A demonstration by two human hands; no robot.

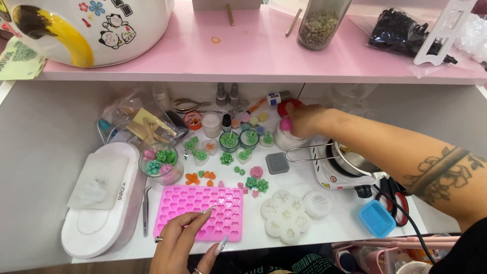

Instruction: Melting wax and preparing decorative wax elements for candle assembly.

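Lower surface: white tabletop (45, 152) filling the middle and lower frame.
Lower left: white oval device (101, 198), metal tweezers (146, 210) just beside it.
Lower centre: pink heart mould (200, 210); white flower mould (284, 215) to its right.
Centre: glass bowl (161, 163) of green and pink flower pieces; loose green flowers (256, 182); small grey square (277, 163).
Right: white hot plate (337, 172) carrying a metal pot; blue rectangular mould (377, 218) at lower right.
Upper frame: pink shelf (253, 50) bearing a white cat figure (91, 28), glass jar (322, 23), black bag (401, 30).
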